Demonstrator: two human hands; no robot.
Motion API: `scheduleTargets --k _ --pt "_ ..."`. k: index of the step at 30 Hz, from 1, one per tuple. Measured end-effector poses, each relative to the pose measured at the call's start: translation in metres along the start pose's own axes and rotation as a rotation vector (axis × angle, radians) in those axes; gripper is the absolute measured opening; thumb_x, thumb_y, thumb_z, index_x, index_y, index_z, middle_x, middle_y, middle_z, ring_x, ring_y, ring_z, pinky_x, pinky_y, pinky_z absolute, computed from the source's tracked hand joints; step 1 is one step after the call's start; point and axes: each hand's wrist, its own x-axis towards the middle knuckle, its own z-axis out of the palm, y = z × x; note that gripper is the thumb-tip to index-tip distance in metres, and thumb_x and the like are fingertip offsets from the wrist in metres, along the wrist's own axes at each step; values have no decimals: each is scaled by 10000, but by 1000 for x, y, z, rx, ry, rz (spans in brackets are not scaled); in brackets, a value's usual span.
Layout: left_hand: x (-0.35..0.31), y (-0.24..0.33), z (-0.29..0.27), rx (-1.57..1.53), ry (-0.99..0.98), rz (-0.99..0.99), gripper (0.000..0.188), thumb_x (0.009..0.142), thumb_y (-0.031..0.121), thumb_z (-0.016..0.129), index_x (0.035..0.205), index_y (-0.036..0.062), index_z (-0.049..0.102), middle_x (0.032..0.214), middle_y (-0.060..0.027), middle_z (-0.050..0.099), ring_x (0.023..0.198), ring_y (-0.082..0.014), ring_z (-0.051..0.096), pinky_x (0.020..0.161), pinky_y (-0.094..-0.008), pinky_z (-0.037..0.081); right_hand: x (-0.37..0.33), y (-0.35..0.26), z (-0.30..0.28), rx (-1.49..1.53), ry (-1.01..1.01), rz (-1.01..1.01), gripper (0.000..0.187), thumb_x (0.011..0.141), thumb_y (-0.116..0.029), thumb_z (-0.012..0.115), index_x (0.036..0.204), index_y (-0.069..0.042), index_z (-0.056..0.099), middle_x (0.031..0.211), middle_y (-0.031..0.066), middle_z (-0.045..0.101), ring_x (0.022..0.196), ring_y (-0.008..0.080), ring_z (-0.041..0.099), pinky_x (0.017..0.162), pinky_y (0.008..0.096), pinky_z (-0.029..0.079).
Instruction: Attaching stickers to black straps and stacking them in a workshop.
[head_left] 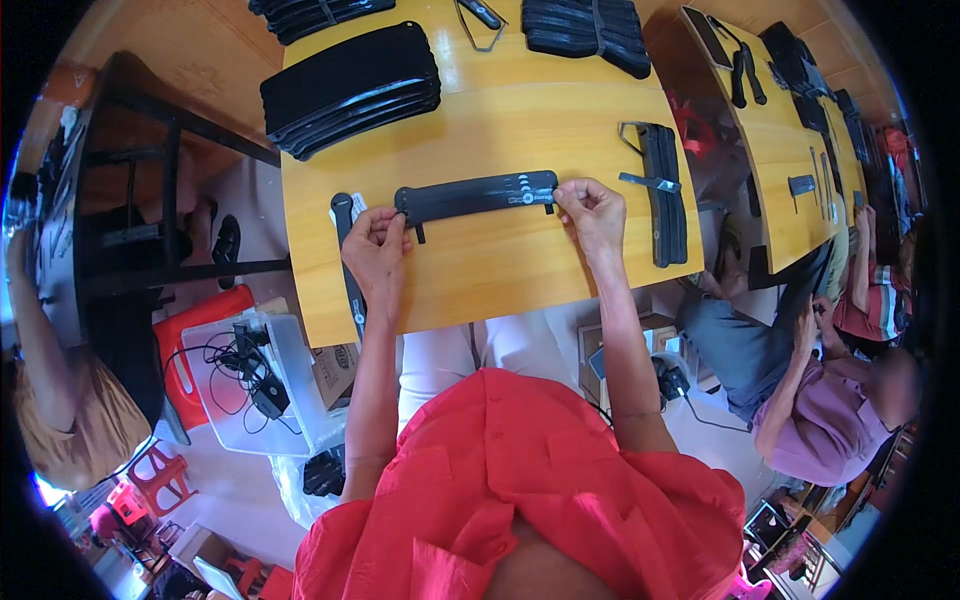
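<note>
A flat black strip (470,199) with rounded ends, pale printing and a short tab near each end lies stretched from side to side above the near half of the yellow table (480,285). My left hand (377,245) pinches its left end between thumb and fingers. At the other end, my right hand (597,212) grips the corner the same way. Beside my left hand, partly hidden by it, lies a narrow black strap (355,292) with a rounded top. To the right of my right hand is a banded bundle of black strips (661,222).
A tall stack of black pieces (352,88) stands at the far left of the table, with another tied bundle (585,32) at the far right. A clear plastic bin (222,400) with cables sits on the floor at left. Co-workers sit on both sides; one wears a purple shirt (825,420).
</note>
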Motion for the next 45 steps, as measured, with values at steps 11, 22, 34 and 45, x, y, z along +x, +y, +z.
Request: scheduleTargets --k 11,22,34,45 --pt "1 -1 2 43 16 19 62 811 -2 606 861 -30 585 704 -37 582 561 -66 543 493 -188 472 2 1 3 -74 42 -25 51 758 -29 673 748 15 648 563 14 575 461 56 496 410 193 381" --pt "2 -2 2 27 20 22 61 809 2 609 852 -32 582 689 -42 579 545 -65 541 479 -188 461 -1 -4 6 -110 64 -8 55 764 -34 667 743 13 647 542 15 568 444 57 493 395 202 377" --pt "2 -1 2 46 20 37 69 805 -6 610 861 -36 581 687 -46 578 536 -72 543 481 -192 466 -3 -8 8 -122 58 0 74 787 -54 665 763 6 627 560 3 551 435 47 471 363 182 346" --pt "3 -2 3 81 32 53 62 802 -13 609 855 -33 583 680 -44 579 532 -68 538 468 -191 457 -1 -4 9 -183 73 -43 71 784 -44 666 743 -2 627 537 -6 538 420 42 466 355 180 345"
